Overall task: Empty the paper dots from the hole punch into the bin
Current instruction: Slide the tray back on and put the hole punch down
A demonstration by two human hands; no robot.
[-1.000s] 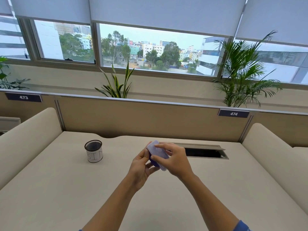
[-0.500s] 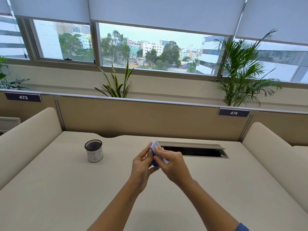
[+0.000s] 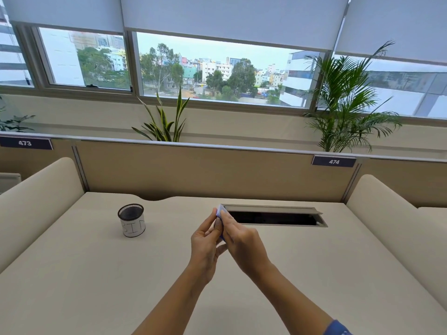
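Note:
A small pale-blue hole punch (image 3: 221, 211) is pinched between my two hands above the middle of the desk, turned edge-on so only a thin sliver shows. My left hand (image 3: 205, 243) grips it from the left and my right hand (image 3: 238, 240) from the right, fingers pressed together over it. The bin (image 3: 131, 223), a small mesh cup wrapped in white paper, stands upright on the desk to the left, well apart from my hands. No paper dots are visible.
An open cable slot (image 3: 273, 217) with a raised flap lies in the desk just behind my hands. Padded dividers (image 3: 31, 194) flank the desk (image 3: 96, 274) on both sides, and a partition wall with plants runs along the back.
The hole punch has rotated from showing its broad face to nearly edge-on. Both hands have closed in tighter around it and shifted slightly away from me.

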